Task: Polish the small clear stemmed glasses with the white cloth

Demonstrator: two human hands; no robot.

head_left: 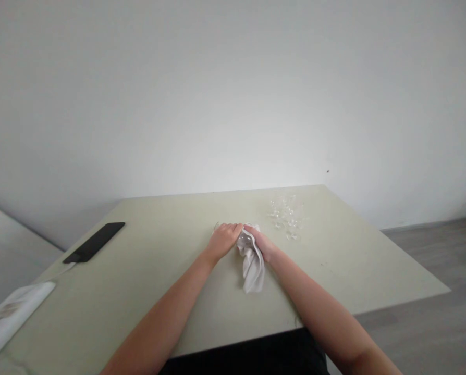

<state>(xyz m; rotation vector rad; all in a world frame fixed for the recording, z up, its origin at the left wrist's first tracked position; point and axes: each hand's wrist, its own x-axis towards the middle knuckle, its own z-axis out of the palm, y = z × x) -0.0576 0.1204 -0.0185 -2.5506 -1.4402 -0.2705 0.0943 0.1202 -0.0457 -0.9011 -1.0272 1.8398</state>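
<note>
Above the middle of the table, my left hand (223,242) is closed around a clear stemmed glass (246,238), which lies sideways and is mostly hidden by fingers and fabric. A thin clear edge of it shows beyond my left knuckles. My right hand (261,245) grips a white cloth (254,273) that wraps part of the glass, and its loose end hangs toward me. Both hands touch at the fingertips. Further back on the right, several clear stemmed glasses (285,211) stand close together.
A pale green table (147,291) reaches back to a white wall. On its left side lie a black flat device (95,242) with a white cable and a white plastic packet (16,315). Grey wooden floor (432,333) shows beyond the right edge.
</note>
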